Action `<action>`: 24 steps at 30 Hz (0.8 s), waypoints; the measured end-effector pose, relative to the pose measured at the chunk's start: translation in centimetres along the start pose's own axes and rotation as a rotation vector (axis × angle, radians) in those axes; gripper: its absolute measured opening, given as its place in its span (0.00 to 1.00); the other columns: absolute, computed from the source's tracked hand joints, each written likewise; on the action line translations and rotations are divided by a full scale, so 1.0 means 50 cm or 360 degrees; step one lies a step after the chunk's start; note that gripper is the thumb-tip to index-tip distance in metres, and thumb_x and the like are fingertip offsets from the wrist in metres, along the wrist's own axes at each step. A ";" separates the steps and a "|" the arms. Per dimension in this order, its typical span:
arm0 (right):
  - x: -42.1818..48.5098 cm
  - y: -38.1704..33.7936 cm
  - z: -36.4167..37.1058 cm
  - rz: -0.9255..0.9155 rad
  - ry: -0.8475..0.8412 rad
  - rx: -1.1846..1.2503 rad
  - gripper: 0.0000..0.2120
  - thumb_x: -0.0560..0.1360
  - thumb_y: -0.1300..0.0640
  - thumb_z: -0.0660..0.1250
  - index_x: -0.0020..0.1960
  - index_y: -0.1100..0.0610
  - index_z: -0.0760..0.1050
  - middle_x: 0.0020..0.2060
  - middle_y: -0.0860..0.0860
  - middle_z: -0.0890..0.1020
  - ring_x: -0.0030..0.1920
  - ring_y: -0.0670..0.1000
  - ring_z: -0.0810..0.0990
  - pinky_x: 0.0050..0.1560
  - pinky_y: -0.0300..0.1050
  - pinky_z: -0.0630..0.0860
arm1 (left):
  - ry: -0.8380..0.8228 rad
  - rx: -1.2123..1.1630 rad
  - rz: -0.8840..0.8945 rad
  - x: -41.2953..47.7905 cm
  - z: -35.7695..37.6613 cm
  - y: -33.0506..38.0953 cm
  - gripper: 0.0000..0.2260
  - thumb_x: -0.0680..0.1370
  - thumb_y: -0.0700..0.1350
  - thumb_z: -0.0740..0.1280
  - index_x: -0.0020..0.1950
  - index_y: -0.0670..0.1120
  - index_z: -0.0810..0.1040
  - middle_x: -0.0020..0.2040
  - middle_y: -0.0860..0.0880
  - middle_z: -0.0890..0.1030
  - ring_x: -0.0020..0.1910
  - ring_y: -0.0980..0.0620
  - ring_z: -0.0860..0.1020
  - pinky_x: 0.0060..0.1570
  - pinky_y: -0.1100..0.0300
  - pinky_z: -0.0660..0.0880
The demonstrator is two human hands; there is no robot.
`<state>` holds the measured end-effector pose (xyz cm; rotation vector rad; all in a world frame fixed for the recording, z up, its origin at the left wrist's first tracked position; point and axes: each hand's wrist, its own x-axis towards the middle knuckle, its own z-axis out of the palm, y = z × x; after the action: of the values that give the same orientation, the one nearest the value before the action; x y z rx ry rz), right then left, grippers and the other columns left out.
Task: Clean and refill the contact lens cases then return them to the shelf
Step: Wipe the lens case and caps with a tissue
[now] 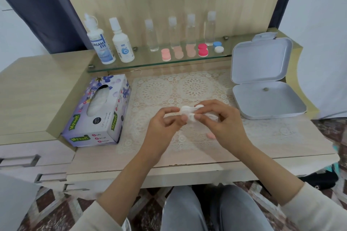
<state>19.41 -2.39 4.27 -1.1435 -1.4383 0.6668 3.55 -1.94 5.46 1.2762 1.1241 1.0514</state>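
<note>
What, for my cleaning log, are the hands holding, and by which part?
A crumpled white tissue: left hand pinches its left end, right hand its right end.

Five coloured lens cases (202,50) line the glass shelf (146,63); a pink cap (210,135) lies on the mat (195,86)

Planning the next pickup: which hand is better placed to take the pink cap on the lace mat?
Probably right. The pink cap lies beside the heel of the right hand; the left hand is farther away. Both pinch the tissue, so either must release first.
</note>
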 end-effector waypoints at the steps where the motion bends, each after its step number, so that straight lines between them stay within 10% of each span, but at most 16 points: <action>1: -0.003 0.000 0.000 0.0046 0.0008 0.0018 0.05 0.66 0.61 0.74 0.40 0.53 0.82 0.43 0.43 0.81 0.47 0.39 0.78 0.47 0.30 0.71 | -0.0007 -0.0035 -0.0068 -0.005 0.006 -0.005 0.20 0.65 0.51 0.70 0.53 0.45 0.73 0.37 0.52 0.84 0.40 0.58 0.81 0.42 0.67 0.75; 17: -0.022 0.000 -0.014 0.0430 0.0074 0.0151 0.11 0.71 0.70 0.67 0.39 0.55 0.79 0.31 0.49 0.78 0.36 0.56 0.82 0.42 0.48 0.79 | 0.0257 -0.0077 -0.0148 -0.016 0.005 -0.019 0.02 0.73 0.38 0.68 0.43 0.44 0.77 0.41 0.48 0.82 0.41 0.51 0.79 0.40 0.57 0.75; 24: -0.027 -0.005 -0.010 0.0525 -0.0004 0.0182 0.13 0.70 0.71 0.69 0.44 0.53 0.77 0.37 0.51 0.81 0.32 0.48 0.82 0.36 0.37 0.78 | 0.0108 0.0209 -0.0064 -0.008 -0.002 -0.005 0.01 0.71 0.41 0.71 0.39 0.46 0.82 0.33 0.53 0.80 0.31 0.60 0.77 0.30 0.67 0.72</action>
<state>19.70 -3.84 4.05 -1.3018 -1.2070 0.9677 3.38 -2.31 5.22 1.3235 1.2832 1.0109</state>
